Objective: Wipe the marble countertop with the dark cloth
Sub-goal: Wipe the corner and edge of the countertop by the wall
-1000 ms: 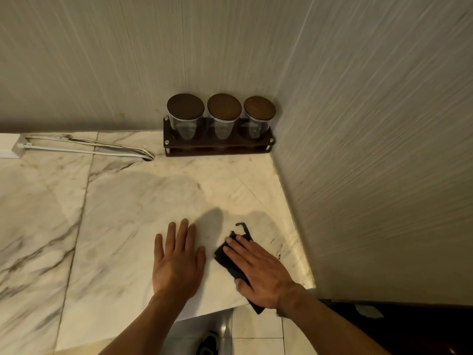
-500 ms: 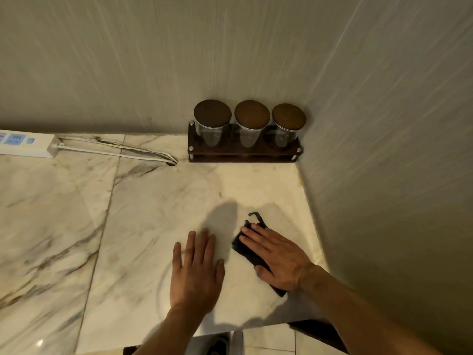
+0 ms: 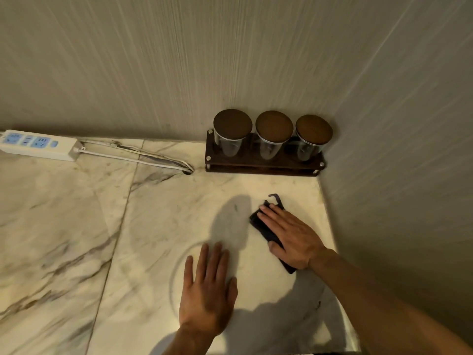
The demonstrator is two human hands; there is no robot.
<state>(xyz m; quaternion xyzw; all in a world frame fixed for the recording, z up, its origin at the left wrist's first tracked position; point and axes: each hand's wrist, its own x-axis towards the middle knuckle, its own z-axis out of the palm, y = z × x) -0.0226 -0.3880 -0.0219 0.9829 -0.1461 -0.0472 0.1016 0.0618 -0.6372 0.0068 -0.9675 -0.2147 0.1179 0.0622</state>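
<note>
- The right hand (image 3: 294, 233) lies flat, fingers spread, pressing the dark cloth (image 3: 266, 230) onto the marble countertop (image 3: 153, 226), in front of the jar rack (image 3: 263, 160).
- The left hand (image 3: 208, 290) rests open and empty, nearer the front edge than the rack.
- Wiping looks underway (a faint curved smear shows by the left hand); the slab left of the rack seems untouched.

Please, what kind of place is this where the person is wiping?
Probably a home kitchen corner. A marble countertop meets two walls, three lidded glass jars stand in a wooden rack, and a power strip lies by the back wall.
</note>
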